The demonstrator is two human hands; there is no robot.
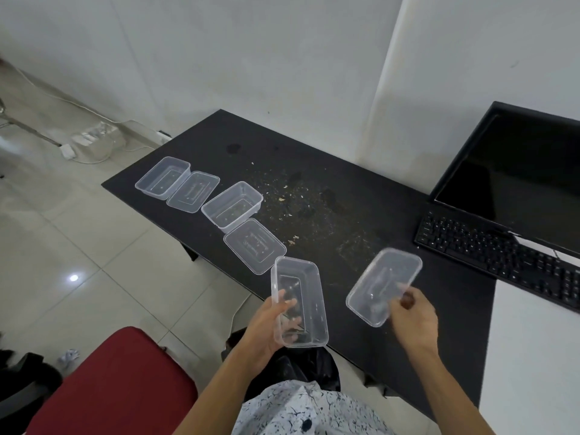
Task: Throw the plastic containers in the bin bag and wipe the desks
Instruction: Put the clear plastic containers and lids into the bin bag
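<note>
Most of the black bin bag (307, 365) is hidden below the held container (299, 302); the monitor (518, 171) is cut off at right. Along the bench's (361, 189) left edge lie a far container (163, 177), far lid (193, 191), middle container (232, 205) and middle lid (255, 246); any contents are hard to make out. The left hand (266, 328) curls round the held container, seemingly empty, above the bag. The right hand (414, 315) pinches the held lid (384, 285) over the bench.

no text can be read with certainty; the clear lid (255, 246) lying flat on the black desk (345, 183) bears a line of embossed lettering, too blurred to make out; the keyboard (502, 255) keys show white marks too small to tell
</note>
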